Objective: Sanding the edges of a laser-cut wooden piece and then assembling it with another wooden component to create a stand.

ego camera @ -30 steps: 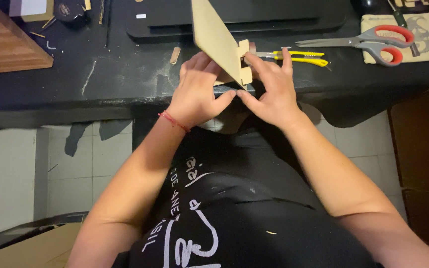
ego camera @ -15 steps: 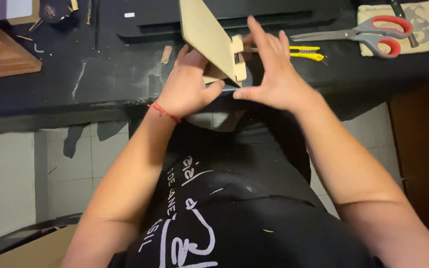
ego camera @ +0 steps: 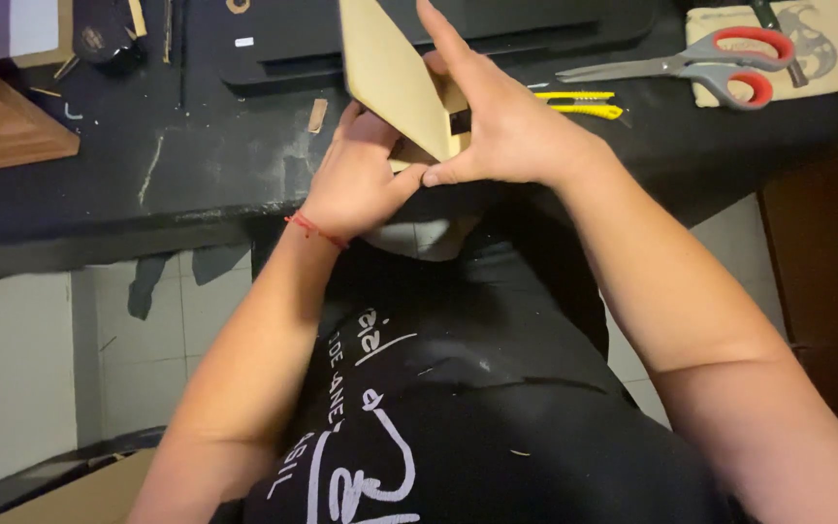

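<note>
A tan cardboard piece [ego camera: 388, 73], a flat pointed panel with small parts fixed to its lower corner, stands tilted over the near edge of the black table [ego camera: 196, 175]. My left hand [ego camera: 359, 180] grips its lower corner from below and behind. My right hand [ego camera: 497, 121] presses against the same corner from the right, thumb at the bottom edge and fingers stretched up along the panel. The small parts at the corner are mostly hidden by my fingers.
A yellow utility knife [ego camera: 582, 104] lies just right of my right hand. Red-handled scissors [ego camera: 700, 66] rest on a beige cloth [ego camera: 826, 49] at the far right. A wooden board [ego camera: 2, 126] sits at the left, a black mat [ego camera: 283, 49] behind, and small cardboard scraps [ego camera: 317, 114] nearby.
Both hands have lifted the cardboard piece slightly and drawn it toward me. My right hand has spread its fingers up along the panel, covering more of the corner.
</note>
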